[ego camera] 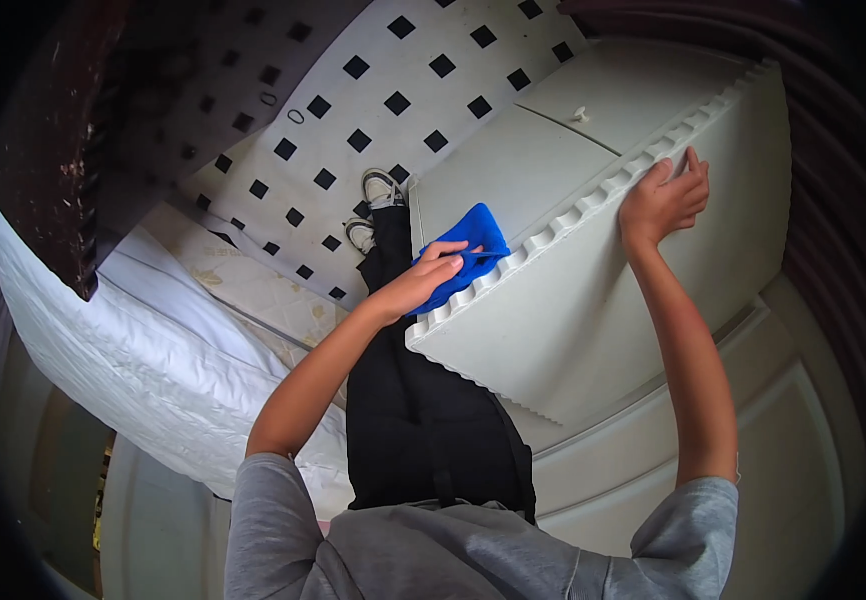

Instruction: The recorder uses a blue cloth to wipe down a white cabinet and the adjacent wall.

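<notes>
A blue cloth [482, 226] is in my left hand [425, 279], which holds it against the scalloped front edge [538, 244] of a white cabinet top, close to its left corner. Part of the cloth hangs over the cabinet's front. My right hand [665, 196] rests on the flat white cabinet top [590, 322], just behind the same edge, with its fingers partly bent and nothing seen in it. Below the edge, the cabinet's front shows a door with a small white knob [580, 115].
A bed with white bedding [177, 375] and a patterned mattress [268, 292] lies at the left. A dark wooden panel [50, 150] stands at the upper left. Dark curtains [838, 172] hang at the right, and pale panelled doors [763, 420] are near my right arm. The floor [373, 105] has black diamonds.
</notes>
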A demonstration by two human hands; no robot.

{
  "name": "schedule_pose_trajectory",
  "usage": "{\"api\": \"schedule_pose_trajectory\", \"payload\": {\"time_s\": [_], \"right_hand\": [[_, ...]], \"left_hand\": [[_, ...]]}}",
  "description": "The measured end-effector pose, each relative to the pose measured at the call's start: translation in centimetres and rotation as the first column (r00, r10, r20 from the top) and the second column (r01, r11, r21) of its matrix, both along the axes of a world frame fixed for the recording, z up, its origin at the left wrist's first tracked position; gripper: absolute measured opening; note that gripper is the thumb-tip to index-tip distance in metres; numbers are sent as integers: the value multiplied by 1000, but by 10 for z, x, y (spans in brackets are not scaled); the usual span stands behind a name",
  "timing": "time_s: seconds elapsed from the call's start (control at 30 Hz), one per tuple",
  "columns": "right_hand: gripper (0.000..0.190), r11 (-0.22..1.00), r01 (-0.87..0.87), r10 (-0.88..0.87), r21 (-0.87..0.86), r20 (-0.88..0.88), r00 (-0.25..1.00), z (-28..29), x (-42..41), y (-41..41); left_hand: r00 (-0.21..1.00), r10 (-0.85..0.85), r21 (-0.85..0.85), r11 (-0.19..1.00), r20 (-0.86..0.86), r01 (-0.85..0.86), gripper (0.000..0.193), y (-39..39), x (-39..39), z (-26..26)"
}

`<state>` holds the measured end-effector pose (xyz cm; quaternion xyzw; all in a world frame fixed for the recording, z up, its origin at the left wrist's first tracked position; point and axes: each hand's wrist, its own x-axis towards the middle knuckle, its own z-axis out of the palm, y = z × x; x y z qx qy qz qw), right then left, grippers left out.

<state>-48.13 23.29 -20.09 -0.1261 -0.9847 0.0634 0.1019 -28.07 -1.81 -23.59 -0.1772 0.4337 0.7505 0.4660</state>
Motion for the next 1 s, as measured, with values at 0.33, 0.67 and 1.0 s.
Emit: {"api": "schedule_pose_trajectory", "payload": {"time_s": [0.33,0.67,1.0], "right_hand": [[46,999,-34,35,3,-18,999,1,1,0],[46,998,-57,55,24,57,997,-7,5,2],[46,980,-125,125,-157,-11,992,-7,-3,0]], "left_hand": [[998,-49,-371,927,24,55,21,25,-14,-8],[989,-118,-513,856,-87,57,54,68,11,-248],[973,-102,-595,776,206,208,59,67,-36,-372]]}}
